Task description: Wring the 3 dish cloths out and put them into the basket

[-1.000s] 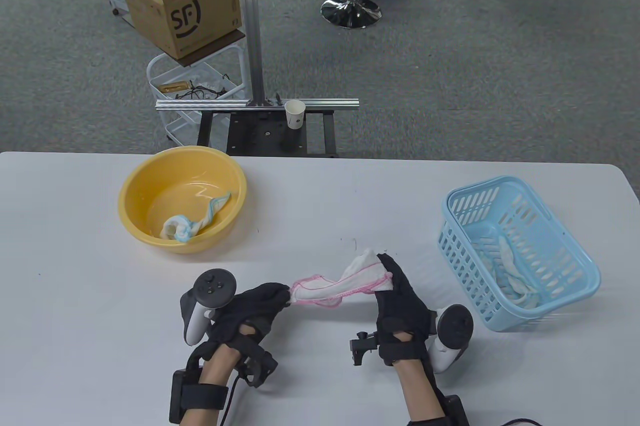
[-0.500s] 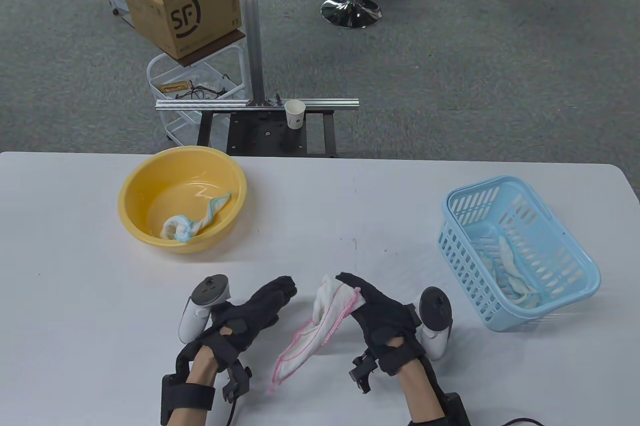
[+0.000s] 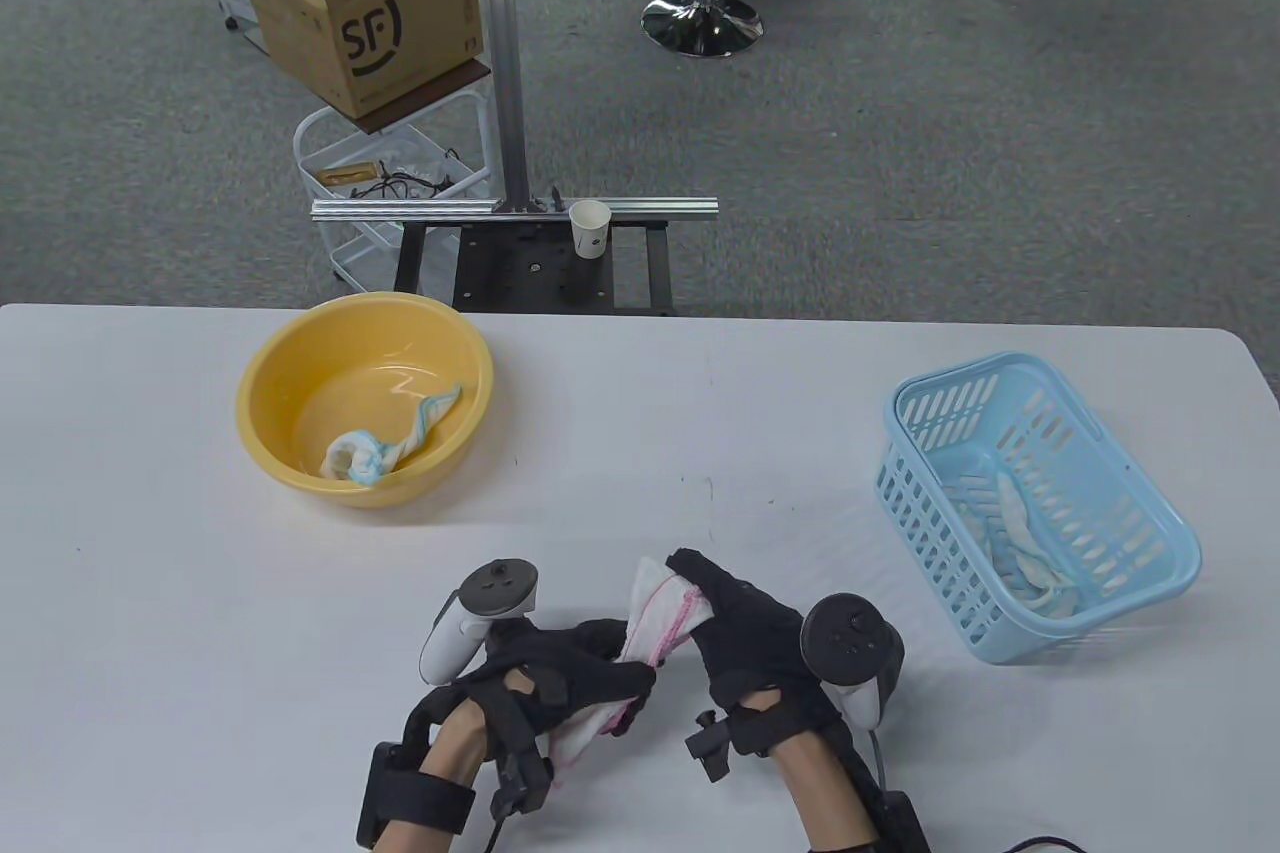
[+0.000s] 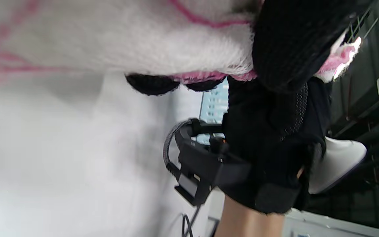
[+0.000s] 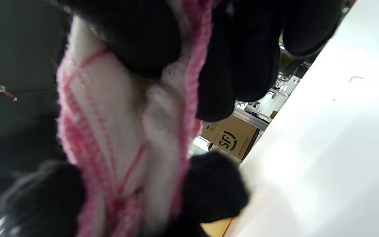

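Table view: pink-edged dish cloth [image 3: 655,638] bunched between both hands near the front edge of the white worktop [image 3: 640,413], lifted off the surface; left hand [image 3: 560,678] curled around the lower end, right hand [image 3: 745,628] gripping the upper end, the two hands close together. Yellow basin [image 3: 275,363] at the left rear, with a blue-edged dish cloth [image 3: 385,448] lying twisted inside. Light blue basket [image 3: 1150,533] at the right, well apart from the hands, with a white dish cloth [image 3: 1020,533] lying in it. Paper cup [image 3: 590,228] on the metal frame behind the worktop. Left wrist view: white fabric with pink stitching [image 4: 143,42] filling the top, dark gloved fingers [image 4: 150,84] wrapped under it, right hand [image 4: 275,138] and its tracker beyond. Right wrist view: same cloth [image 5: 117,131] clamped by black fingers [image 5: 239,59] above and below, worktop [image 5: 324,164] at the right, a cardboard box [image 5: 230,138] far behind.
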Demonstrator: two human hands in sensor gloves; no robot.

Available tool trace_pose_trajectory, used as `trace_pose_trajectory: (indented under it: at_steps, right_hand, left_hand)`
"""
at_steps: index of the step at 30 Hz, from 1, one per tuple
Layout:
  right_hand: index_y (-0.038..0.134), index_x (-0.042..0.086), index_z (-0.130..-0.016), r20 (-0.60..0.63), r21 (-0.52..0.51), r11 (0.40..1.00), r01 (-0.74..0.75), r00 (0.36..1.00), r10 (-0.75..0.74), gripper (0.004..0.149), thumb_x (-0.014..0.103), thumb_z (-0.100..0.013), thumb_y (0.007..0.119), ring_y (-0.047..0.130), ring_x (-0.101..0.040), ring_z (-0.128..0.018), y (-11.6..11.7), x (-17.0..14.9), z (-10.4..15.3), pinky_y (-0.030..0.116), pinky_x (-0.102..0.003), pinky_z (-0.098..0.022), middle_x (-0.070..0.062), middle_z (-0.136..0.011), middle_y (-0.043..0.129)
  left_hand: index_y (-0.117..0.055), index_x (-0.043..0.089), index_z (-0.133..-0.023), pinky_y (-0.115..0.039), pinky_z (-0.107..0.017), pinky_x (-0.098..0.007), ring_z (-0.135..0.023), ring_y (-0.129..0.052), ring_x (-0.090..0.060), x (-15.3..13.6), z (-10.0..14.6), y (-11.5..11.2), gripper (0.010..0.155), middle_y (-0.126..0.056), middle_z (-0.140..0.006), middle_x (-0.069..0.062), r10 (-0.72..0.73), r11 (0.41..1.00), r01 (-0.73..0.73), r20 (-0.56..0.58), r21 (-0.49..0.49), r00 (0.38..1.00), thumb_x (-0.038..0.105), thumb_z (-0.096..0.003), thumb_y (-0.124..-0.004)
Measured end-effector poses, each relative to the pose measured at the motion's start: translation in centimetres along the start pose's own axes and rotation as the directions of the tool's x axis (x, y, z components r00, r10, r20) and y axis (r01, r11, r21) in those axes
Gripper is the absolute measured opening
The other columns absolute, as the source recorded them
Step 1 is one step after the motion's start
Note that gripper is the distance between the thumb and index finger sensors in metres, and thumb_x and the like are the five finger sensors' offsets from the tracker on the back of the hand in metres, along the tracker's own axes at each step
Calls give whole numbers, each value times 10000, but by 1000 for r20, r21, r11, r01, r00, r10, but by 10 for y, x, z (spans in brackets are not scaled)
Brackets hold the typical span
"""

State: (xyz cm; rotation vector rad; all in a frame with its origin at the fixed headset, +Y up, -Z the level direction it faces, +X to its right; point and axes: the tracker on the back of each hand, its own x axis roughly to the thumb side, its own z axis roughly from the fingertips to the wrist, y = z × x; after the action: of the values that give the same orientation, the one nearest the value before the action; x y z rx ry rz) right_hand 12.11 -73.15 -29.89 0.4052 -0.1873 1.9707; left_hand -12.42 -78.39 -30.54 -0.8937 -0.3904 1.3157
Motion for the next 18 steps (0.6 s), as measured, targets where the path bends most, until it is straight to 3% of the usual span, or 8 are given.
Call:
trace_pose_trajectory:
  at_steps: [2,6,8,11,15,18]
  right_hand:
    - [708,222,-987,34,14,998,-58,998,57,483,249,-519,827,747,-478,-917,3,4,1,594,-675,-661,-129,-1033,739]
    - [684,310,-999,70,98,990,-98,993,92,546,93,-503,758,534,-494,-1022,14,12,0,519,-692,-685,-84,-1150,486]
    - [740,304,-968,79,137,984,-111,992,101,557,35,-481,723,535,-491,-1026,19,15,0,524,-692,-685,-81,-1142,523]
    - [849,222,-894,36,186,972,-141,990,137,505,18,-450,721,675,-490,-977,20,15,0,596,-680,-666,-123,-1027,783]
    - [825,156,-902,-41,202,975,-93,994,103,464,119,-444,758,840,-484,-834,15,5,0,647,-671,-638,-172,-905,890]
    - [751,128,-959,-147,239,967,88,988,-53,490,239,-483,795,861,-473,-781,10,-4,-1,665,-662,-619,-199,-899,872]
  left_hand:
    - [-783,209,-967,-801,-525,-473,-530,-996,-204,1,3,2,617,-948,-701,52,-35,998,36,-32,45,999,503,-442,-924]
    - [-845,198,-925,-820,-499,-475,-501,-1025,-218,11,9,3,581,-985,-672,27,-237,955,253,-115,155,965,492,-432,-929]
    - [-860,197,-916,-837,-494,-480,-528,-1059,-241,16,11,1,569,-1009,-700,42,-331,914,356,-152,196,931,477,-425,-930]
    - [-858,210,-922,-851,-509,-501,-662,-1072,-301,22,13,-4,554,-996,-812,-9,-425,849,460,-180,260,887,422,-415,-930]
    - [-825,227,-935,-839,-495,-473,-586,-1057,-251,29,16,-5,550,-979,-772,8,-494,793,526,-183,306,850,401,-419,-904]
    - [-797,230,-948,-828,-475,-461,-508,-1028,-219,30,19,-2,561,-965,-740,32,-462,808,487,-156,331,873,400,-420,-882]
